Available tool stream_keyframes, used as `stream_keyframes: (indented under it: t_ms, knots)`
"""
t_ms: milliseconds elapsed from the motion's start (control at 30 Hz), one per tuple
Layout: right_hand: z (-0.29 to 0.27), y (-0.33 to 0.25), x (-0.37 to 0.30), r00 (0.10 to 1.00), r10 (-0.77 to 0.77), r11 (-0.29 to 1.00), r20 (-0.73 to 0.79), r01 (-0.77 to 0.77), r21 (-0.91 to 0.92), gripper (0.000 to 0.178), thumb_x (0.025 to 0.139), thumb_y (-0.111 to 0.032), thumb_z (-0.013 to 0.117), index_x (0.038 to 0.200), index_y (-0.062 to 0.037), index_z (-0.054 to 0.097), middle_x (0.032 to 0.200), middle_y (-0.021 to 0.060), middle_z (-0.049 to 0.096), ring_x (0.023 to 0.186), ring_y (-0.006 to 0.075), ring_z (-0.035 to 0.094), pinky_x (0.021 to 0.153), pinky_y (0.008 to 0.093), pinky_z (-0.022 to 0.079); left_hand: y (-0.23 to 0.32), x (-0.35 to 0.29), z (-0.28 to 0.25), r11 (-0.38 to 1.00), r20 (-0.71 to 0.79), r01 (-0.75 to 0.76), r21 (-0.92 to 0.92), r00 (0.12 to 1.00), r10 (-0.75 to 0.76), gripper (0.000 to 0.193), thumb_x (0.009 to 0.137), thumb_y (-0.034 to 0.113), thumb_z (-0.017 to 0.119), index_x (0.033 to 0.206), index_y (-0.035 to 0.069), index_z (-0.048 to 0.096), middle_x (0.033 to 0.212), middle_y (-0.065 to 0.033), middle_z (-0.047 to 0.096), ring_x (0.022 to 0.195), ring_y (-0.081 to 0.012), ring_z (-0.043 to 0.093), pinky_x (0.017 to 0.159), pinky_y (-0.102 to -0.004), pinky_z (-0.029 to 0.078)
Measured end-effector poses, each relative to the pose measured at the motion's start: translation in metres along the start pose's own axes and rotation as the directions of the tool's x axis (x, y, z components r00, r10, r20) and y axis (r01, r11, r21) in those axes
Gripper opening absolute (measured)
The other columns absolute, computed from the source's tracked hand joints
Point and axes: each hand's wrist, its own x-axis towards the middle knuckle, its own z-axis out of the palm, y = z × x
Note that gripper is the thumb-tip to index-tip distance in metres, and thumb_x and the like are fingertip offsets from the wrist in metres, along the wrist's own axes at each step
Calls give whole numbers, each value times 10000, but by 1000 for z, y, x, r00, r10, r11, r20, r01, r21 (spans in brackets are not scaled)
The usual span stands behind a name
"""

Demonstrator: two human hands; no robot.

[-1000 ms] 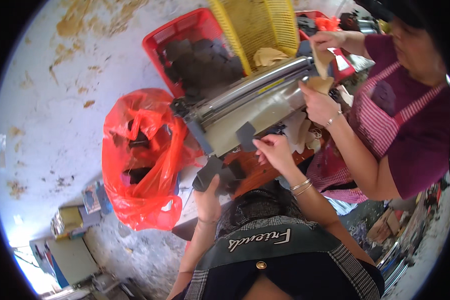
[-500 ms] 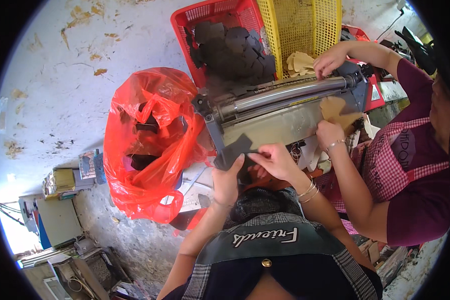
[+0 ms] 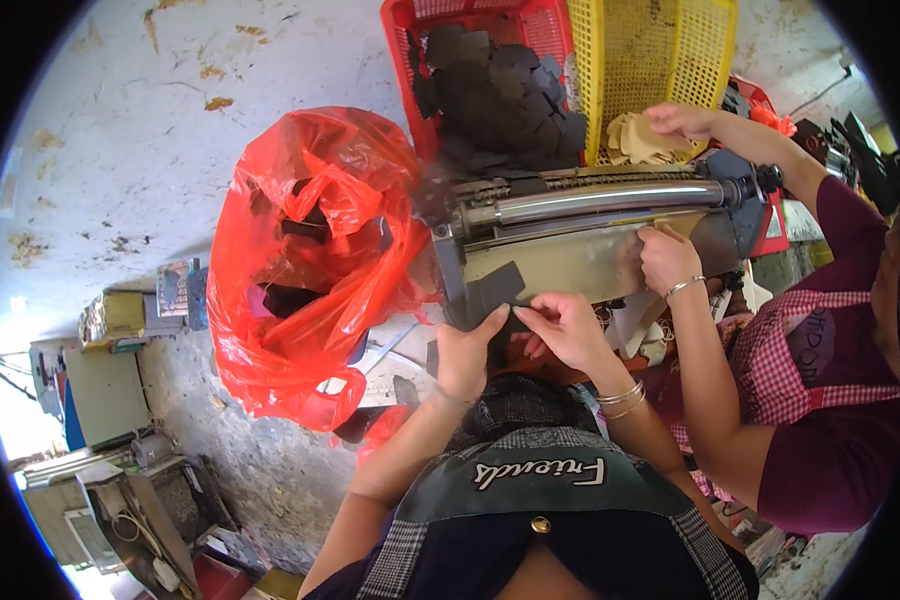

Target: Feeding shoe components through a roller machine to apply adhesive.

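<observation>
Between my two hands is a thin dark grey flat piece [image 3: 495, 288] with straight edges, held over the left front of a roller machine [image 3: 580, 262]. My left hand [image 3: 467, 352] grips its lower part, thumb on top. At its right edge my right hand [image 3: 567, 330] pinches with thumb and forefinger, the other fingers curled below. Chrome rollers [image 3: 610, 200] run across the machine just beyond. To the right, a co-worker's near hand [image 3: 668, 258] rests at the machine's pale feed plate, while that person's far hand [image 3: 682, 120] is by tan pieces [image 3: 642, 140] behind the rollers.
A red plastic bag [image 3: 310, 370] with dark contents stands left of the machine. Behind it, a red basket [image 3: 400, 60] holds a heap of dark pieces [image 3: 505, 105], beside a yellow basket [image 3: 705, 60]. The co-worker sits close at my right. A stained wall [image 3: 120, 150] is at left.
The view has shifted, so the machine and baskets appear farther right. The tan piece by the co-worker's near hand is gone from the feed plate. My hands keep hold of the dark piece.
</observation>
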Motion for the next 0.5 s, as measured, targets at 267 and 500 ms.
stream_keyframes:
  t_ms: [267, 500]
  knots:
    - [-31, 7, 34, 936, 15, 999, -352, -27, -29, 266, 916, -224, 615, 820, 24, 627, 663, 89, 636, 532, 137, 623, 464, 241, 496, 4, -12, -6, 995, 9, 91, -45, 996, -91, 221, 879, 17, 597, 1096, -28, 598, 959, -87, 667, 823, -151, 646, 739, -280, 535]
    - [16, -15, -2, 1000, 1, 980, -25, -6, -199, 263, 922, -229, 611, 839, 20, 624, 668, 65, 618, 530, 121, 613, 435, 229, 473, 4, -4, -6, 982, -64, -185, 43, 980, 187, 265, 820, 8, 672, 1077, -21, 616, 950, -19, 658, 833, -90, 587, 740, -253, 495]
